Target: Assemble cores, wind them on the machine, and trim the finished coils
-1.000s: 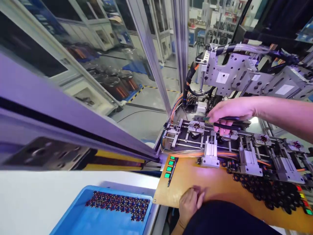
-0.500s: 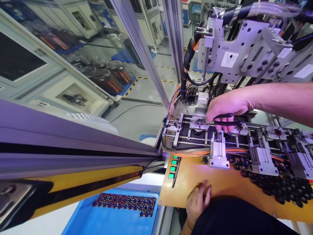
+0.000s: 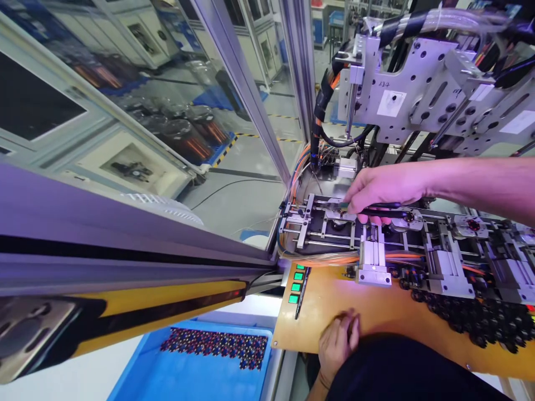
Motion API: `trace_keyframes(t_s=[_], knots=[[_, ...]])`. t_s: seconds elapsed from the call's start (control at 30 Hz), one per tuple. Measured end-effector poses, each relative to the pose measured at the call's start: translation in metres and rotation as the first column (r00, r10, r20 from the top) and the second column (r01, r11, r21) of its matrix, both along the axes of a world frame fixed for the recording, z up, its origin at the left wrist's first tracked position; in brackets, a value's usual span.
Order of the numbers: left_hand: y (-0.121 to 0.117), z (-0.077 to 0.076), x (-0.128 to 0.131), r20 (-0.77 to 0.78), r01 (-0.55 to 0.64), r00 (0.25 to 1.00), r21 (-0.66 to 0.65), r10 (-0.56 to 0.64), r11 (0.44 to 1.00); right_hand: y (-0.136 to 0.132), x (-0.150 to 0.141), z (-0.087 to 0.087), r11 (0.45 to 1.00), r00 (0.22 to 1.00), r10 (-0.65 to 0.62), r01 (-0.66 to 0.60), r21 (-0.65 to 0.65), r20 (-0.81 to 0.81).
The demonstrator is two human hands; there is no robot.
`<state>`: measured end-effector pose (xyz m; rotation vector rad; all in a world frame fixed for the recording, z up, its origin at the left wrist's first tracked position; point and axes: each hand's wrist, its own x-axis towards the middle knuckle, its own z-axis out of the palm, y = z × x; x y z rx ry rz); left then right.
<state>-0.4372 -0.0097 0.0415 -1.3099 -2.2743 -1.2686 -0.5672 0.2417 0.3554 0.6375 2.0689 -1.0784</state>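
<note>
The right hand (image 3: 371,192) has its grip closed around dark-handled pliers (image 3: 387,214), their tip at the leftmost round fixture (image 3: 333,215); on the fixture's near side, the left hand (image 3: 333,341) lies at the edge of the tabletop (image 3: 324,295), its grip loosely curled, whether holding anything I cannot tell

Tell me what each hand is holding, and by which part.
The right hand holds black-handled pliers by the handles, toward their front end. Nothing held shows in the loosely curled left hand.
</note>
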Motion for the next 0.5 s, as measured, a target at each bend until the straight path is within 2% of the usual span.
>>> trace_keyframes(t_s=[0.1,0.17,0.23,0.33,0.5], knots=[[0.001,0.002,-0.001,-0.007,-0.003,1.0,-0.002,0.003,1.0,0.005,0.013,0.029,0.998,0.992,-0.052,0.047,-0.043,-0.117],[0.001,0.004,-0.002,-0.009,0.001,1.0,-0.006,-0.001,1.0,0.018,0.024,0.046,0.998,0.996,-0.052,0.053,0.015,-0.071],[0.0,0.006,-0.004,-0.01,0.012,1.0,-0.006,-0.012,1.0,0.036,0.037,0.054,0.996,0.999,-0.039,0.035,0.088,0.038],[-0.001,0.008,-0.007,-0.004,0.042,0.999,-0.01,-0.043,0.999,0.061,0.061,0.047,0.99,0.983,-0.046,0.022,0.136,0.175],[-0.003,0.011,-0.009,0.036,0.099,0.995,-0.046,-0.098,0.994,0.084,0.094,0.017,0.993,0.97,-0.047,0.021,0.113,0.238]])
